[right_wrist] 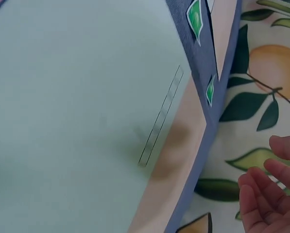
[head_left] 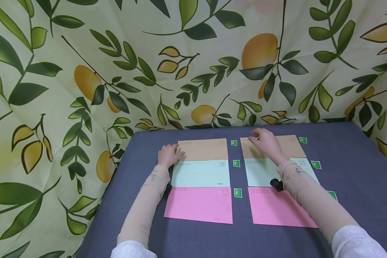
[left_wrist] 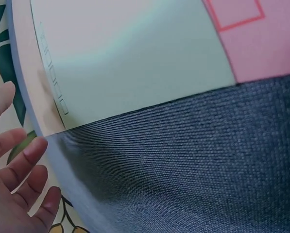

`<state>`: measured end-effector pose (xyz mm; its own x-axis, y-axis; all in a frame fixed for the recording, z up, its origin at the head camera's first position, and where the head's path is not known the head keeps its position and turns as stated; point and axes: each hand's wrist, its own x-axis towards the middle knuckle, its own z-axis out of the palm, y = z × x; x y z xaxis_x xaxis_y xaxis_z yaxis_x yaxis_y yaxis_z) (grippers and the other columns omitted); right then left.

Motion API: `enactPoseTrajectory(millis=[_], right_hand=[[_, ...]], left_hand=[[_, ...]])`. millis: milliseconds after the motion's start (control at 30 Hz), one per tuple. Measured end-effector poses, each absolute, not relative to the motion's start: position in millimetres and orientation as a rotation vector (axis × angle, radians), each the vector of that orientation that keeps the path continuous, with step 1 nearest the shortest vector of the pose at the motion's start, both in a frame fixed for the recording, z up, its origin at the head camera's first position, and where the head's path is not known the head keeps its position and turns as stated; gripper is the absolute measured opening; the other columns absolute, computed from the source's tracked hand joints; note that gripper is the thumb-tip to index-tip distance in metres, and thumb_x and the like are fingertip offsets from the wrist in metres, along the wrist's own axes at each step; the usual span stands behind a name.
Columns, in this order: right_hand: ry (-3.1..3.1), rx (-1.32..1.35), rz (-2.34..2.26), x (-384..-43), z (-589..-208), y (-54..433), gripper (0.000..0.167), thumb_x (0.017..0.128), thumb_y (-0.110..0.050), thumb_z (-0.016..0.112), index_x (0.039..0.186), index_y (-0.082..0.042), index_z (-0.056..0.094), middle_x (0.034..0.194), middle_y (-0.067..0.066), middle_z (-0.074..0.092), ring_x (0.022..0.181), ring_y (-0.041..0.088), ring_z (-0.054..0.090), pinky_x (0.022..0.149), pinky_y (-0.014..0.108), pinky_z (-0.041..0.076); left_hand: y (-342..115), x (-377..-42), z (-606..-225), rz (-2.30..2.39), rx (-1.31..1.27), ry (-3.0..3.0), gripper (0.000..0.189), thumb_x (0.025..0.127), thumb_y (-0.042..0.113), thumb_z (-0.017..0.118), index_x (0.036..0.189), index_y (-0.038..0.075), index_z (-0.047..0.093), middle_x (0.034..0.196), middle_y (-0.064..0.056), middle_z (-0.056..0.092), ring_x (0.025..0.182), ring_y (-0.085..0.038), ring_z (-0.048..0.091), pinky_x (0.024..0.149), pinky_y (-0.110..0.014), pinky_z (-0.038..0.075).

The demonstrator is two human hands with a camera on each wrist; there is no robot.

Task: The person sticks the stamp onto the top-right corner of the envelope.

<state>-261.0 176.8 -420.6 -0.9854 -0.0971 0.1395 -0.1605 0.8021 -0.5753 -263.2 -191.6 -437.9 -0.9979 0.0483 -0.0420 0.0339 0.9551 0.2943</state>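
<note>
My left hand (head_left: 170, 155) is at the left edge of a tan envelope (head_left: 203, 150), its fingers loosely bent and nothing between them. Whether the fingertips touch the paper I cannot tell. Below that envelope lie a mint one (head_left: 198, 175) and a pink one (head_left: 198, 204) in the same column. Over the top left part of a second tan envelope (head_left: 291, 146) hovers my right hand (head_left: 267, 142), relaxed and holding nothing; the right wrist view shows its fingers (right_wrist: 254, 204) apart from the paper. A mint envelope (head_left: 259, 172) and a pink envelope (head_left: 277, 208) continue this column, partly hidden by my forearm.
Green stamps lie beside the envelopes: one column between the two stacks, with a top stamp (head_left: 233, 143), middle stamp (head_left: 237, 163) and lower stamp (head_left: 238, 192), another at right (head_left: 316, 165). A dark blue cloth (head_left: 193, 238) covers the table. Behind hangs a leaf-patterned curtain (head_left: 116, 93).
</note>
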Motion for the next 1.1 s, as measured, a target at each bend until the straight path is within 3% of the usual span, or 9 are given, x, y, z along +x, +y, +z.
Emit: enactPoseTrajectory(millis=[400, 667, 1100], right_hand=[[-2.967, 0.110, 1.080, -284.9, -441.2, 140.6, 0.029, 0.091, -0.013, 0.054, 0.114, 0.004, 0.058, 0.099, 0.020, 0.061, 0.085, 0.029, 0.053, 0.075, 0.038, 0.045], [-2.918, 0.100, 1.112, -292.2, -460.3, 130.4, 0.026, 0.087, -0.010, 0.055, 0.109, 0.005, 0.060, 0.091, 0.019, 0.061, 0.078, 0.027, 0.052, 0.070, 0.036, 0.044], [-2.919, 0.100, 0.946, -298.7, -477.0, 126.2, 0.031, 0.087, -0.010, 0.058, 0.110, 0.009, 0.063, 0.102, 0.024, 0.061, 0.091, 0.033, 0.055, 0.081, 0.044, 0.044]], left_hand=[[-185.4, -270.2, -448.8, 0.316, 0.072, 2.958, 0.056, 0.091, 0.047, 0.051, 0.138, 0.017, 0.046, 0.135, -0.015, 0.051, 0.124, -0.038, 0.045, 0.101, -0.054, 0.036], [-185.6, -268.0, -449.4, 0.293, 0.067, 2.908, 0.059, 0.091, 0.046, 0.053, 0.141, 0.018, 0.041, 0.137, -0.016, 0.049, 0.125, -0.039, 0.045, 0.103, -0.056, 0.033], [-186.3, -267.5, -447.5, 0.437, -0.002, 2.873, 0.062, 0.089, 0.047, 0.056, 0.144, 0.021, 0.038, 0.144, -0.016, 0.042, 0.131, -0.042, 0.038, 0.103, -0.064, 0.025]])
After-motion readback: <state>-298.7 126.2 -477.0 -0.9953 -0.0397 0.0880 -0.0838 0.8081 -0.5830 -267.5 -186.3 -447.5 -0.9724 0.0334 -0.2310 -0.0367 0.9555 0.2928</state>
